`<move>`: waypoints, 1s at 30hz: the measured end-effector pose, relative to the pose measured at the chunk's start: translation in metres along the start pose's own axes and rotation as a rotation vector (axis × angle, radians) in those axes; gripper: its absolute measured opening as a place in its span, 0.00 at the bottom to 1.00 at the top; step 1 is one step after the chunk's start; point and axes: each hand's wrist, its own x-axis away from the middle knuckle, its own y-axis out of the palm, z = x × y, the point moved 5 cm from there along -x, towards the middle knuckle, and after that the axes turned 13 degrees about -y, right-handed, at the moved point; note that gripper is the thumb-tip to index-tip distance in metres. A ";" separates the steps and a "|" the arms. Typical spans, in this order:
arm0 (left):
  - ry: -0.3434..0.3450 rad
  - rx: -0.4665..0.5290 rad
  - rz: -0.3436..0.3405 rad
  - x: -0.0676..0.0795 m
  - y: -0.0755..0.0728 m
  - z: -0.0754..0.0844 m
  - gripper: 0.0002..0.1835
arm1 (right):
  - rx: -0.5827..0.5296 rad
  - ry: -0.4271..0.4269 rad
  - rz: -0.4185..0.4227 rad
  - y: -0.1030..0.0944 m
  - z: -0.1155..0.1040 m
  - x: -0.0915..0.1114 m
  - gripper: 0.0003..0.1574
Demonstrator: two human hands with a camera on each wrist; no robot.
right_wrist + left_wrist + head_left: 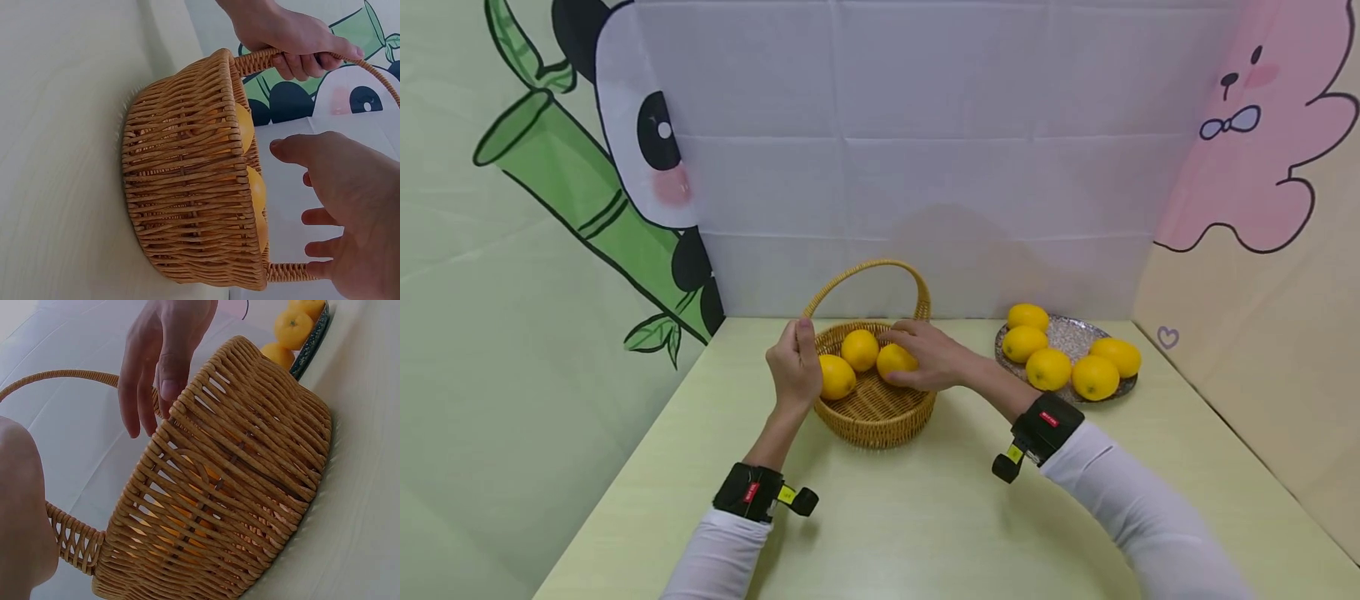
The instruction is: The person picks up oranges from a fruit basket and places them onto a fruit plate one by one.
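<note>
A round wicker basket (874, 431) with an arched handle (868, 267) stands on the table, three lemons in it. One lemon (837, 379) lies at its left side, another (860, 350) toward the back, the third (895, 364) at the right. My left hand (794, 365) grips the left side of the handle, fingers curled round it in the right wrist view. Over the basket's right rim, my right hand (934, 358) overlaps the right lemon in the head view. The right wrist view shows that hand's fingers (322, 217) spread, above the rim, with nothing between them and the thumb.
To the right of the basket, a dark patterned plate (1067, 335) bears several lemons (1048, 368). A white cloth wall (947, 167) stands at the table's back edge. Printed side panels with a panda (640, 179) and a pink figure (1247, 179) flank the table (910, 517).
</note>
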 end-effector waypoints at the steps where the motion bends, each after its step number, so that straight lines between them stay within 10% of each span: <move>1: 0.002 0.000 0.000 0.000 0.000 0.000 0.31 | 0.003 -0.003 -0.003 0.001 0.000 -0.002 0.42; 30: -0.009 -0.008 0.016 0.000 -0.001 0.000 0.29 | 0.149 0.086 -0.328 0.046 0.010 -0.037 0.40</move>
